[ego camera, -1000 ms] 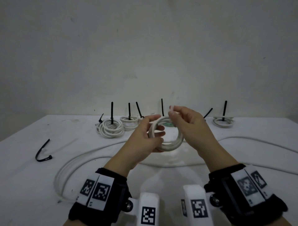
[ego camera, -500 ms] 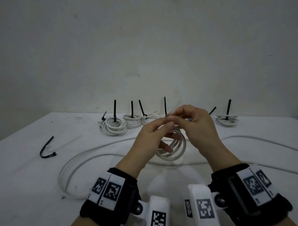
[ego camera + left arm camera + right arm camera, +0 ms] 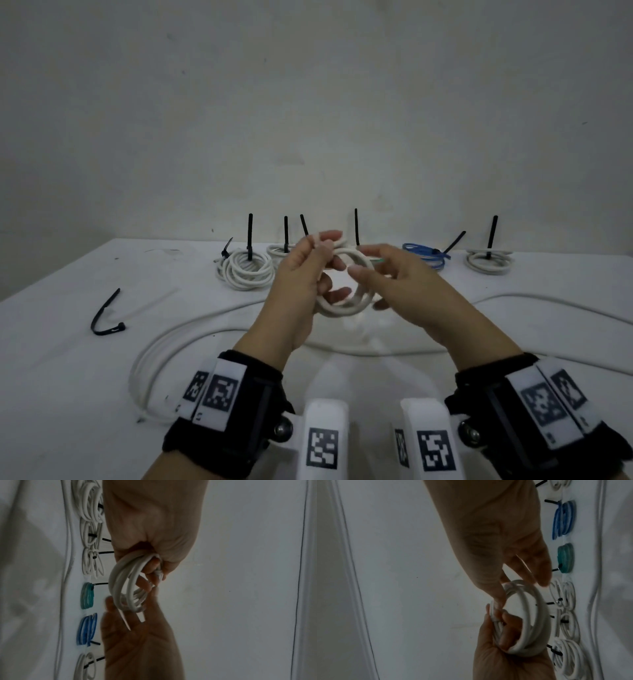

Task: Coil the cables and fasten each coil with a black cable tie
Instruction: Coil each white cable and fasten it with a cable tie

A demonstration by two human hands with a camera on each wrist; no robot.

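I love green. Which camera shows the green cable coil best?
The right wrist view: the green coil lies unblocked, its black tie end poking out. The left wrist view also shows it, slightly blurrier. In the head view only a sliver peeks past the right hand.

It looked like a bare recording setup, not a home: a plain white tabletop (image 3: 51, 377) stood against a blank, scuffed off-white wall (image 3: 308, 102), and the wrists wore black straps with square printed marker tags (image 3: 219, 394).
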